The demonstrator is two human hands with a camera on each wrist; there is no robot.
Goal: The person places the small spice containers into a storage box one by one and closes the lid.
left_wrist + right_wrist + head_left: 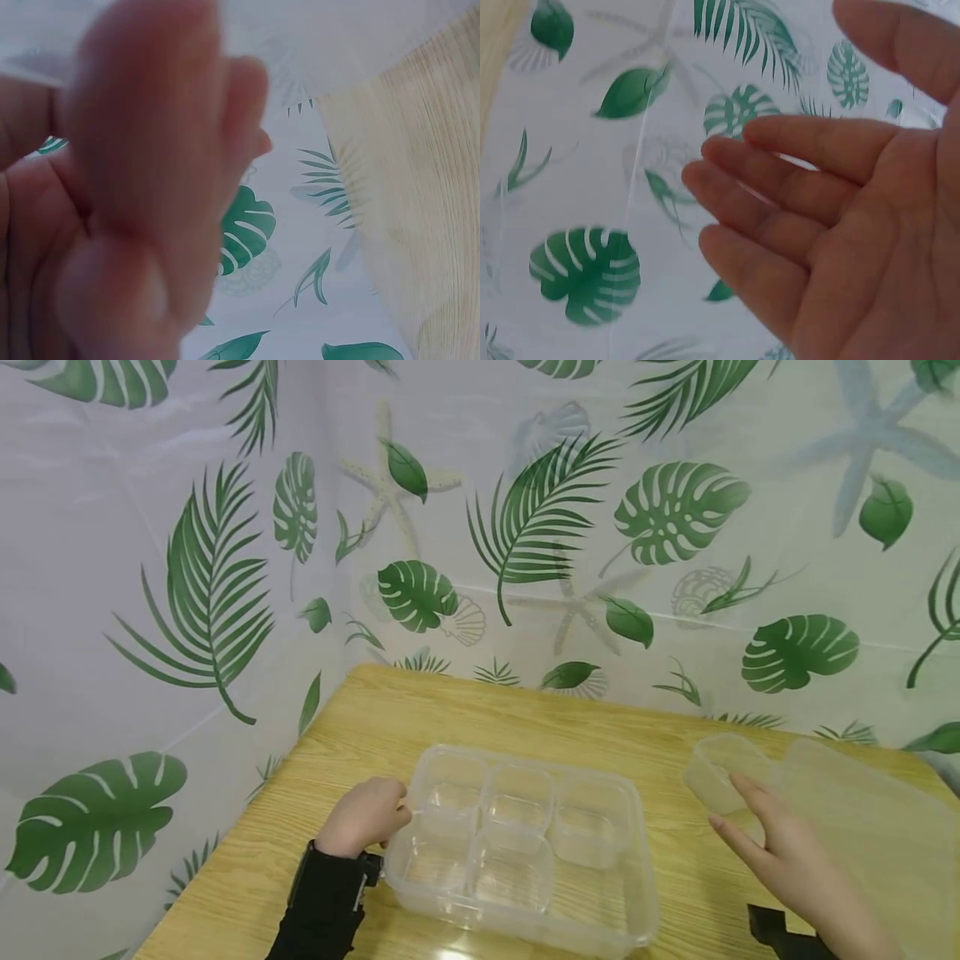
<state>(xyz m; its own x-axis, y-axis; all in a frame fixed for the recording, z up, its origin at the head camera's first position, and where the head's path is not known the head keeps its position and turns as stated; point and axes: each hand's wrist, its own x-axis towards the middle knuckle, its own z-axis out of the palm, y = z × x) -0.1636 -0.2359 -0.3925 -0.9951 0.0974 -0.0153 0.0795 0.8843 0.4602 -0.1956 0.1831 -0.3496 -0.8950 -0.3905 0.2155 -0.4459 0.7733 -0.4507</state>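
Note:
In the head view a large clear plastic box [645, 893] holds several small clear containers [513, 872], with a bare space at its front right. The left hand [366, 817] grips the box's left rim, its fingers curled; close up, the left hand [150, 172] fills much of the left wrist view. At the right, the right hand [787, 852] reaches over a loose small clear container [727, 768], thumb and fingers spread apart. Its palm and extended fingers show in the right wrist view, where the right hand [840, 217] has nothing in its grasp.
A flat, translucent lid [877, 835] lies on the wooden table [465, 710] at the right, partly beneath the right forearm. Leaf-patterned sheeting [525, 635] hangs behind the table and along its left side.

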